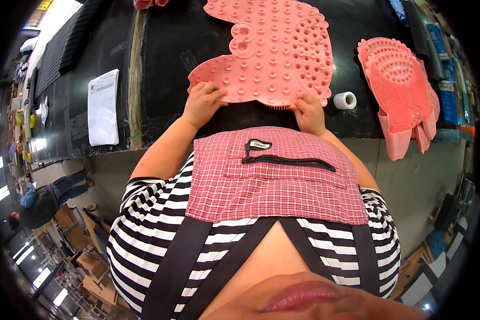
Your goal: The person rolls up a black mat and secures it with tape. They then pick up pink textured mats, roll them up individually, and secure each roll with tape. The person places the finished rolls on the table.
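A pink rubber bath mat (274,64) lies spread on the black table, its suction-cup side up. Small cups cover most of it, and a rounded patch of holes fills its right part. My left hand (204,102) pinches the near left edge of the mat. At the near right edge, my right hand (309,113) grips the rim between thumb and fingers. A strip of bristles shows under the near edge between my hands. To the right, a pile of similar pink mats (397,80) overhangs the table's near edge.
A white roll of tape (345,100) stands just right of my right hand. Printed sheets of paper (103,109) lie at the left, beside a strip of clear tape (137,80) along the table. A black ribbed mat (64,50) is farther left. Another person (48,200) stands away at the left.
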### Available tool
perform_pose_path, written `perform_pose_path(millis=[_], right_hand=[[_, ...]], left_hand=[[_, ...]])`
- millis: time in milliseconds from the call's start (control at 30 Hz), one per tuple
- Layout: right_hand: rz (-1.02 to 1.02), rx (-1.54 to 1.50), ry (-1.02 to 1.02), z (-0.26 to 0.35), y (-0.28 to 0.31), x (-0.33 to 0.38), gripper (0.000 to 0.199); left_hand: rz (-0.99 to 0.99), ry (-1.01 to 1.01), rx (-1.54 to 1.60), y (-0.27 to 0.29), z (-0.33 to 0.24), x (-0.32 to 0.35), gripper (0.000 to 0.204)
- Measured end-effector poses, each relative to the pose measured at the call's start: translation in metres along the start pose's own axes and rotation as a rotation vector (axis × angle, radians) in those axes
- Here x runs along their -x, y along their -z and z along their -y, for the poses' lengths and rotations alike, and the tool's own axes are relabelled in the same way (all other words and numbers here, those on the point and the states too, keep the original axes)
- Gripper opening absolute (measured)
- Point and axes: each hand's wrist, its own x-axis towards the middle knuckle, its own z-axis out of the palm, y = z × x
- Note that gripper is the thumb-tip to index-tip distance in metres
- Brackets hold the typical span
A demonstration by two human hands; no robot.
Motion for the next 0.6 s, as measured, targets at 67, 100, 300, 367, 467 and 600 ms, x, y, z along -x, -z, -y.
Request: perform_pose_path(millis=[67,100,300,367,467,600], right_hand=[[0.102,0.014,-0.197,-0.006,-0.001,-0.013,0.015],[0.136,-0.015,-0.286,-0.006,0.000,-0.021,0.015],[-0.023,-0.027,-0.335,-0.004,-0.002,-0.048,0.020],[0.006,0.042,-0.215,-0.011,-0.007,-0.048,0.020],[-0.065,0.239,0.111,-0.019,-0.007,-0.056,0.024],[-0.052,0.302,0.293,-0.019,-0.006,-0.054,0.029]], left_hand=[[0.028,0.073,-0.005,0.004,0.002,-0.009,0.019],[0.044,0.112,-0.006,0.004,0.004,-0.013,0.019],[0.143,0.312,-0.046,0.005,0.006,-0.041,0.026],[0.183,0.436,0.014,0.005,0.005,-0.047,0.026],[0.295,0.447,-0.016,0.005,0.019,-0.068,0.031],[0.450,0.466,0.074,0.004,0.045,-0.088,0.045]])
